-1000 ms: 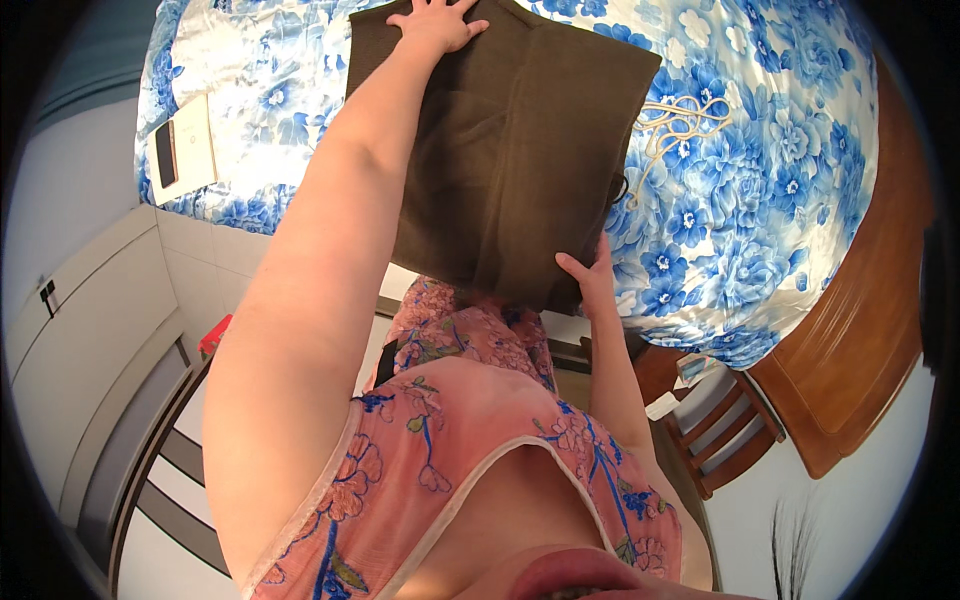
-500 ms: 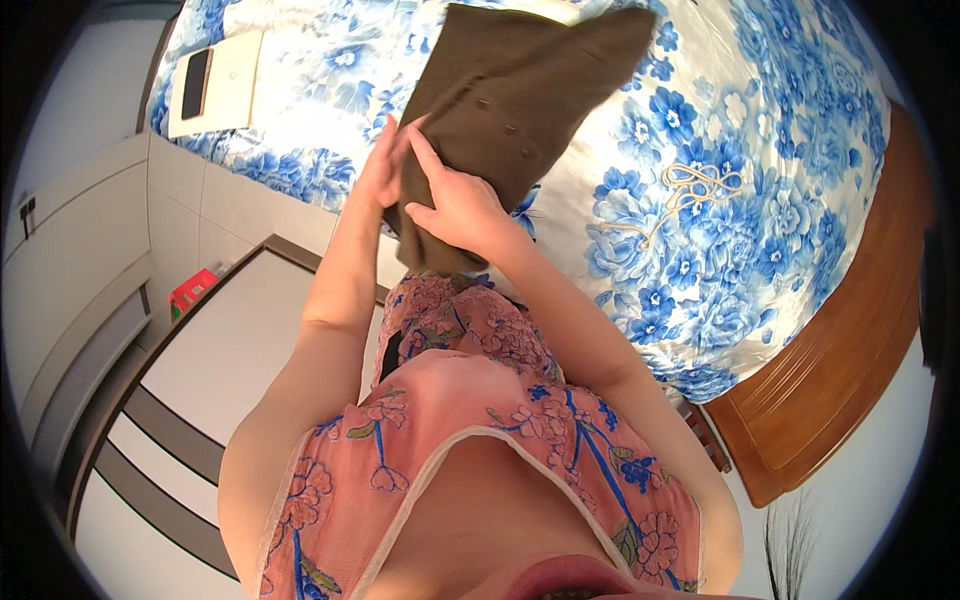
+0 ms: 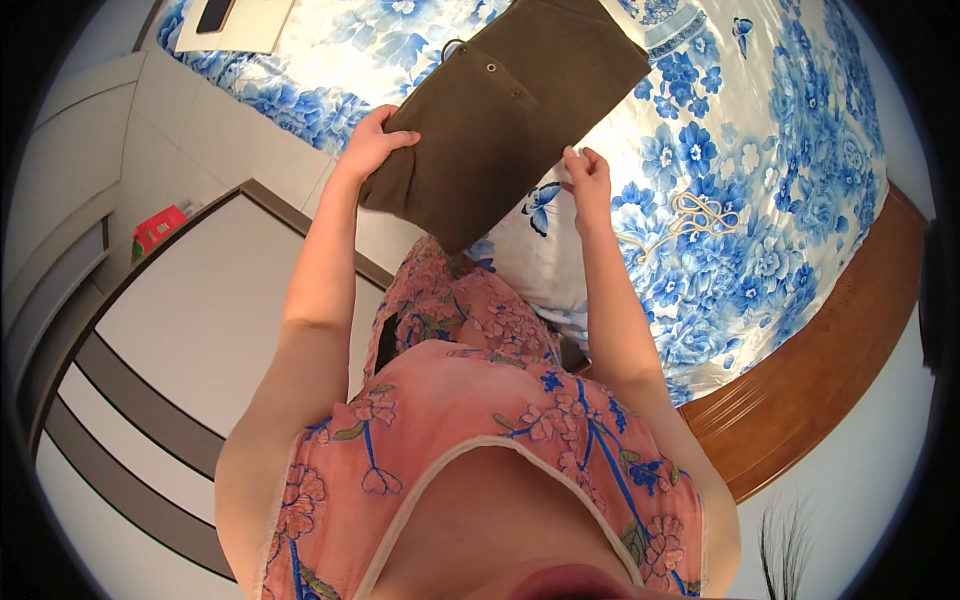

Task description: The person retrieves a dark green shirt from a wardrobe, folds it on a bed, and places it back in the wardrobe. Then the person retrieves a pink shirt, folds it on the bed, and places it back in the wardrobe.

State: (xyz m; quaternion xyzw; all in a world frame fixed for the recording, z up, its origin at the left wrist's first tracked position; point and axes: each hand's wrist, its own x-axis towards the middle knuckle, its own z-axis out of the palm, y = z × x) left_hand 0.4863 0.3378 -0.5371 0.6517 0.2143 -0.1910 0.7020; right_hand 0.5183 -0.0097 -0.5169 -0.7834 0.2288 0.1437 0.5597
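Observation:
A dark olive-brown garment [image 3: 500, 130], folded into a flat rectangular bundle with several buttons on its upper face, lies across the near edge of the bed and juts out toward me. My left hand [image 3: 372, 148] grips its left side, the thumb on top and the fingers out of sight underneath. By the opposite edge is my right hand [image 3: 590, 188], its fingers bent and apart with nothing visible between them. One fingertip comes up to the fabric's border; whether it touches is hard to tell.
The bed has a blue-and-white floral cover [image 3: 690, 290]. On it lie a looped cream cord [image 3: 705, 213] to the right and a dark phone [image 3: 213, 14] on a pale flat item [image 3: 270, 25] at far left. A brown wooden headboard [image 3: 830, 350] and a dark-edged white cabinet [image 3: 230, 290] flank me.
The garment has turned and now lies flatter with other buttons showing. My right hand has moved off its top to the right edge; my left hand now grips the left side.

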